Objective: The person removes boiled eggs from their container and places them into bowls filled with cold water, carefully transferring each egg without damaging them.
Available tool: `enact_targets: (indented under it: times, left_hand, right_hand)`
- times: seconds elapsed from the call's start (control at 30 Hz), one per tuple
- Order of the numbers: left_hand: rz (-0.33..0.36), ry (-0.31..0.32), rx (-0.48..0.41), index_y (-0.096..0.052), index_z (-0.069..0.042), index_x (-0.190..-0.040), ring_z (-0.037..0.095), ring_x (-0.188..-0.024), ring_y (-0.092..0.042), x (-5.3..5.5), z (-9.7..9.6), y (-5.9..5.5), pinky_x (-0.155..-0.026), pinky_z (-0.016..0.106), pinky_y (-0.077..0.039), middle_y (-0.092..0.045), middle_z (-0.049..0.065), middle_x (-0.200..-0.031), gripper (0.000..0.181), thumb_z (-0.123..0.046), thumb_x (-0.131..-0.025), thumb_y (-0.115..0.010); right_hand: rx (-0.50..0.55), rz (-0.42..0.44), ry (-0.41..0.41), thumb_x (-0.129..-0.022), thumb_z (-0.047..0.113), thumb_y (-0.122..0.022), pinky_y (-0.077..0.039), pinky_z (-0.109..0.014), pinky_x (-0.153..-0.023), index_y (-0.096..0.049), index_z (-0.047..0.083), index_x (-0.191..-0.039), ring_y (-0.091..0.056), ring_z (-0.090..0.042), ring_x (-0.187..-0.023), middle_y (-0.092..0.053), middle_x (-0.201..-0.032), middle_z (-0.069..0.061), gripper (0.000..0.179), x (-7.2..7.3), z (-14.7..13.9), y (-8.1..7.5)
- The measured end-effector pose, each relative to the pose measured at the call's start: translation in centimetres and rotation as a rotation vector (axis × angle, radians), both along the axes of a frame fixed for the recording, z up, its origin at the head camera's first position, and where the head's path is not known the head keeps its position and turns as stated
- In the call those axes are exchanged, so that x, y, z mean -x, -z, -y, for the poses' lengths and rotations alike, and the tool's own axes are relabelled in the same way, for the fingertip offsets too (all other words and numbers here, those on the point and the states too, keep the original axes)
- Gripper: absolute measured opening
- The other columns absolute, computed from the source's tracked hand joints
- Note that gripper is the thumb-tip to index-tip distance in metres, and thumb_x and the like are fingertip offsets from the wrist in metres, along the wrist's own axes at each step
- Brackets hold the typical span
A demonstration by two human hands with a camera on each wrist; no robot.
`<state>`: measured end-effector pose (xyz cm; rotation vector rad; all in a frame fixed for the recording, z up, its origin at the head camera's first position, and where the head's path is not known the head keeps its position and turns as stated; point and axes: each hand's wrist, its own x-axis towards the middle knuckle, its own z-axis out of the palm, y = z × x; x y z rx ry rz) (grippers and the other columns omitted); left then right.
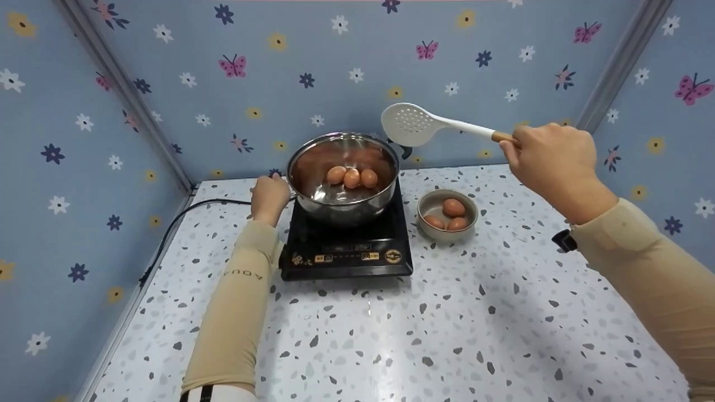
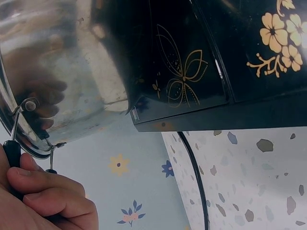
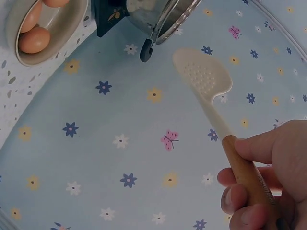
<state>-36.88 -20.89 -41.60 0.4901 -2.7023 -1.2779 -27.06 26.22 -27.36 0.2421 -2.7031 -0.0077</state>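
A steel pot (image 1: 346, 211) stands on a black induction cooker (image 1: 346, 262), with three brown eggs (image 1: 352, 178) lying together inside. My left hand (image 1: 269, 196) grips the pot's black side handle (image 2: 13, 154), fingers curled round it in the left wrist view. Up on the right, my right hand (image 1: 553, 159) holds a white slotted skimmer (image 1: 410, 124) by its wooden handle (image 3: 247, 175). The skimmer's perforated head hangs in the air above the pot's right rim, near the other black handle (image 3: 147, 50). A beige bowl (image 1: 447, 237) right of the cooker contains three more brown eggs (image 1: 454, 207).
The speckled white table (image 1: 368, 340) carries the cooker and bowl. A black power cord (image 1: 184, 215) runs left from the cooker to the table's edge. Blue flowered wall panels (image 1: 335, 72) rise close behind the pot and at both sides.
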Motion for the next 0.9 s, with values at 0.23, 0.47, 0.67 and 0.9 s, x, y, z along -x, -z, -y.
enact_targets:
  times: [0.23, 0.47, 0.67, 0.9]
  left_hand:
    - [-0.018, 0.001, 0.001, -0.061, 0.012, -0.139, 0.050, -0.127, -0.063, -0.1, 0.0, 0.0, -0.108, 0.064, -0.049, -0.066, 0.033, -0.135, 0.057, -0.030, -0.118, -0.028]
    - [-0.007, -0.005, 0.011, -0.063, 0.010, -0.136, 0.050, -0.127, -0.063, 0.1, 0.0, 0.2, -0.109, 0.064, -0.048, -0.067, 0.032, -0.133, 0.057, -0.030, -0.118, -0.028]
    - [-0.004, 0.000, 0.014, -0.064, 0.010, -0.132, 0.049, -0.121, -0.065, 0.0, 0.0, 0.4, -0.106, 0.062, -0.049, -0.068, 0.032, -0.128, 0.056, -0.030, -0.118, -0.027]
    - [-0.004, 0.004, 0.017, -0.063, 0.010, -0.135, 0.049, -0.120, -0.065, 0.0, 0.0, 0.2, -0.105, 0.061, -0.050, -0.067, 0.032, -0.129, 0.057, -0.030, -0.118, -0.026]
  right_hand:
    - [-0.030, -0.016, -0.037, -0.114, 0.035, -0.053, -0.037, -0.043, -0.046, -0.068, 0.002, -0.091, -0.046, -0.031, -0.052, -0.056, -0.065, -0.013, 0.042, 0.6, 1.7, 0.0]
    - [-0.044, -0.008, -0.061, -0.114, 0.034, -0.053, -0.031, -0.038, -0.046, -0.070, 0.003, -0.091, -0.043, -0.028, -0.052, -0.053, -0.062, -0.011, 0.042, 1.4, 3.4, 0.6]
    - [-0.072, 0.021, -0.057, -0.114, 0.034, -0.054, -0.032, -0.038, -0.046, -0.069, 0.005, -0.089, -0.041, -0.026, -0.052, -0.050, -0.061, -0.009, 0.041, 2.4, 5.1, 0.9]
    - [-0.123, 0.068, -0.033, -0.114, 0.035, -0.054, -0.034, -0.036, -0.046, -0.074, 0.003, -0.099, -0.044, -0.025, -0.054, -0.057, -0.066, -0.011, 0.040, 3.7, 6.7, 1.2]
